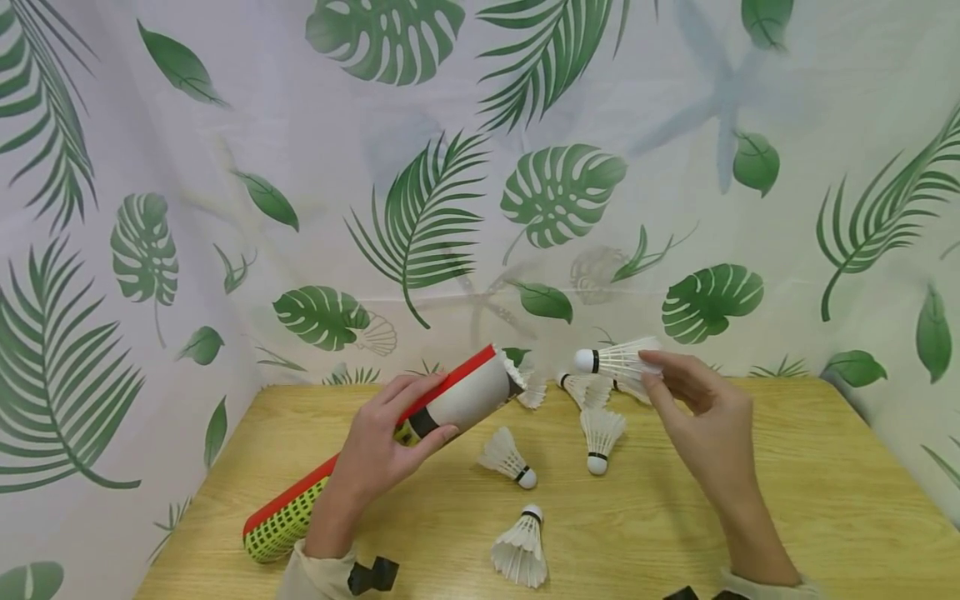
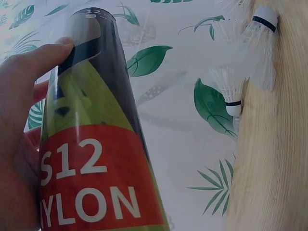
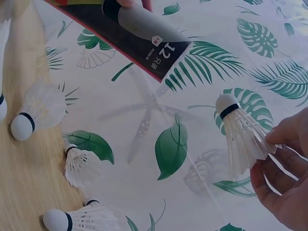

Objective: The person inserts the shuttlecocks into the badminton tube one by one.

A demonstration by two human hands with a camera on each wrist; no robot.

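A shuttlecock tube, red, green, black and grey, slants up to the right in the head view. My left hand grips its upper half, thumb on the near side and fingers behind. White feathers show at the tube's raised mouth. In the left wrist view the tube carries large white lettering on red. My right hand pinches a white shuttlecock by the edge of its skirt. Its rounded base points left toward the tube, with a gap between them. The right wrist view shows this shuttlecock held at the fingertips.
Several loose shuttlecocks lie on the wooden table. One is right of the tube, another nearer the front, a third below the right hand's shuttlecock. More cluster at the back edge, before a leaf-patterned cloth.
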